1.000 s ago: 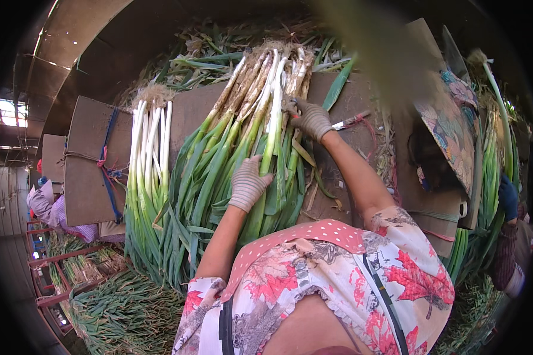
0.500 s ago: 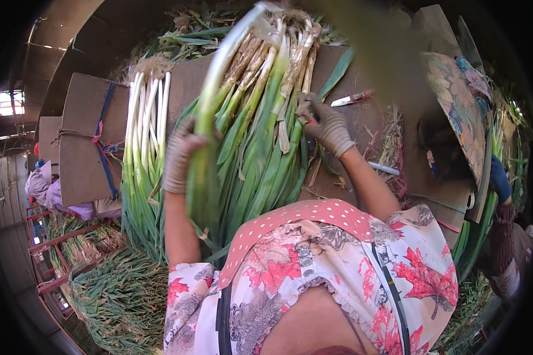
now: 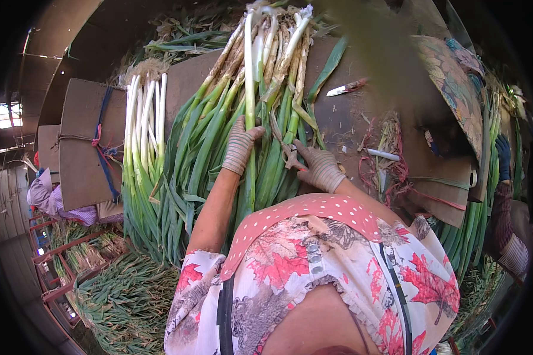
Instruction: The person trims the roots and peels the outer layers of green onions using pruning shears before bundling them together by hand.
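My left hand, in a striped grey glove, is closed round the green part of a long green onion whose pale root end points away from me. In my gloved right hand is a grey-brown, scissor-like tool with a bit of red; its exact kind is hard to make out. The tool is beside the held stalk, over the leaves. Beneath both hands lies a heap of untrimmed green onions with brown, dry outer skins. To the left is a pile of clean, white-stemmed onions.
A knife with a white blade lies right of the heap, beyond pink strings and a white tube. A brown board with blue cord stands left. Another person's blue-gloved hand is at the far right.
My left hand has moved right and brought the onion stalk upright over the heap's middle. My right hand has come lower and nearer to it, with the tool now showing more.
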`<state>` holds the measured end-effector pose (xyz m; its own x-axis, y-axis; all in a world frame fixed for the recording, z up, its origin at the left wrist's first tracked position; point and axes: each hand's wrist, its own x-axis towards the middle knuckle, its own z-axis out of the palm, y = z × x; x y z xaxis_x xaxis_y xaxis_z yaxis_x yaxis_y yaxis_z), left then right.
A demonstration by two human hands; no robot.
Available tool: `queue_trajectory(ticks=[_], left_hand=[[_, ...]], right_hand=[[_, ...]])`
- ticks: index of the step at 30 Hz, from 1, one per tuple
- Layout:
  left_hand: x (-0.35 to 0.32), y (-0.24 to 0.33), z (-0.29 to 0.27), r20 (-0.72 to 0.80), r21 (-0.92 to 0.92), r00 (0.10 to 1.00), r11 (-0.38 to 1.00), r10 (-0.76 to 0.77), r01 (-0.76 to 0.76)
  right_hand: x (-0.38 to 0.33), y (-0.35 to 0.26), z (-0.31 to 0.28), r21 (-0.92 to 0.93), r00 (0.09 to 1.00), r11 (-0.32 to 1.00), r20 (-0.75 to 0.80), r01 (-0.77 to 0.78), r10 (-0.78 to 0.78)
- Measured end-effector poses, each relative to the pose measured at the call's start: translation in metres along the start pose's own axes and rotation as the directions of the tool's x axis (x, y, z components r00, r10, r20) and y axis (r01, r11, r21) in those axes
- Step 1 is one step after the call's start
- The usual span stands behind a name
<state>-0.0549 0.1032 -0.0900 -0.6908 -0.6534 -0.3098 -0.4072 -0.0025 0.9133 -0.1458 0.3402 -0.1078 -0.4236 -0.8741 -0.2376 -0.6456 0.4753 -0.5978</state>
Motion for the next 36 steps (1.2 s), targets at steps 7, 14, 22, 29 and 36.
queue_trajectory(ticks=[7,14,22,29,36], left_hand=[[0.016,-0.003,-0.009,-0.072,0.455,0.992,0.889,0.099,-0.055],[0.016,0.019,0.025,-0.020,0.815,0.960,0.560,0.281,-0.147],[0.023,0.033,0.027,0.022,0.808,0.988,0.579,0.153,-0.108],[0.018,0.066,-0.024,0.133,0.206,0.987,0.977,-0.089,0.060],[0.006,0.242,-0.081,-0.003,-0.273,0.914,0.879,0.405,-0.390]], right_hand=[[0.074,0.007,-0.044,0.030,0.965,0.977,-0.153,-0.211,0.214],[0.163,0.040,-0.099,0.042,0.908,0.963,-0.325,-0.266,0.265],[0.198,0.073,-0.111,0.119,0.868,0.962,-0.415,-0.246,0.274],[0.163,0.084,-0.090,0.297,0.870,0.955,-0.476,0.018,0.132],[0.062,0.076,-0.015,0.318,0.930,0.946,-0.328,-0.057,0.166]])
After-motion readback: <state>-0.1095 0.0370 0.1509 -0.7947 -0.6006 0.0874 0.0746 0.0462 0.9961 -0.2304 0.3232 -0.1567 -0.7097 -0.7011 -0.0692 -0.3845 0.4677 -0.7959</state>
